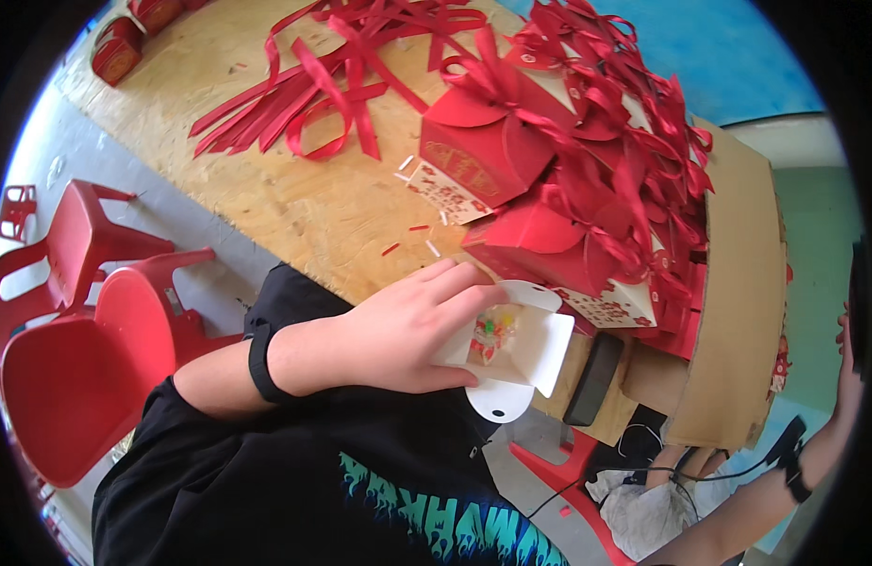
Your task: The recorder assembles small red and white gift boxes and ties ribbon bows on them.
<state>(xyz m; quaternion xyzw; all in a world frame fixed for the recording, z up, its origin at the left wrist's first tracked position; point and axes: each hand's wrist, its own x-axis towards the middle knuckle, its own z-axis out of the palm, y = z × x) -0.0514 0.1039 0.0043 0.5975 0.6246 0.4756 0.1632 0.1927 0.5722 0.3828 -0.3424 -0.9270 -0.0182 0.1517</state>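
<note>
The left hand (412, 321) grasps the near side of a small, open white card box with rounded, holed flaps (546, 344), fingers along its upper edge and thumb low. The box sits in front of the person, at the near edge of a pale plywood table (313, 217); whether the table supports it cannot be told. A clear packet of multicoloured pieces (492, 332) lies inside. Risk: tilting the box toward the lap may spill the packet, since the flaps stand unfolded. Risk: excess thumb pressure may crease the thin card wall. Risk: pushing the box forward may disturb the pile of red card boxes tied with glossy red ribbon (492, 127), whose nearest members lie just beyond it. Risk: a knock may drop the black rectangular object (594, 379) near the table edge. The right hand (845, 368) is at the dark picture rim, far from the box; its grip cannot be determined.
</note>
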